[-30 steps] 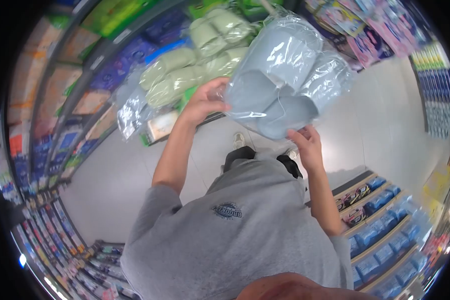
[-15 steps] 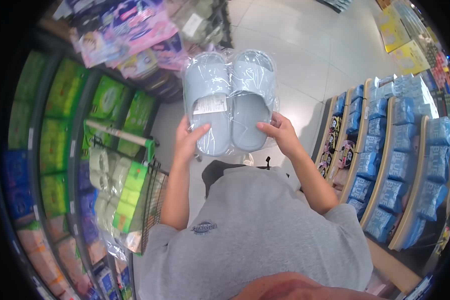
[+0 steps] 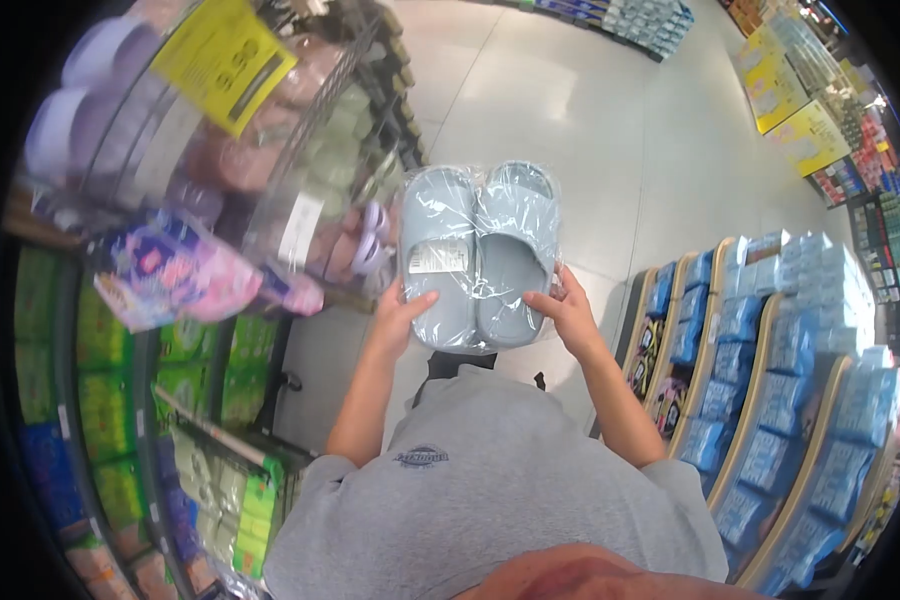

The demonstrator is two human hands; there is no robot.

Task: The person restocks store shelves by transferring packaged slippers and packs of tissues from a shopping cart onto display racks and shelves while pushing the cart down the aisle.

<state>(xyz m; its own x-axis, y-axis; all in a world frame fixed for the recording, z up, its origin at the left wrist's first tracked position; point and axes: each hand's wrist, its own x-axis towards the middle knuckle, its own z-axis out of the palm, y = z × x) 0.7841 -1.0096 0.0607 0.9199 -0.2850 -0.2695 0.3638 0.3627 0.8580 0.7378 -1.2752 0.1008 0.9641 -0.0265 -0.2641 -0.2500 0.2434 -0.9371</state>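
A pair of light grey-blue slippers in a clear plastic bag is held out in front of my chest, toes pointing away. My left hand grips the near left edge, its thumb pressed on the left slipper's heel. On the other side, my right hand clasps the right slipper's edge with its thumb on top. The fingers of both hands are partly hidden beneath the bag. A white label with a barcode lies across the left slipper, under its strap.
At upper left stands a rack of slippers with a yellow price sign. Green packs fill the left shelves, beside a shopping basket or cart holding packaged goods. Blue packs line the right shelves. Tiled floor stretches ahead.
The view has tilted up and turned, bringing the slipper rack and price sign into sight at upper left. The bagged slippers appear lower in view, still in both hands.
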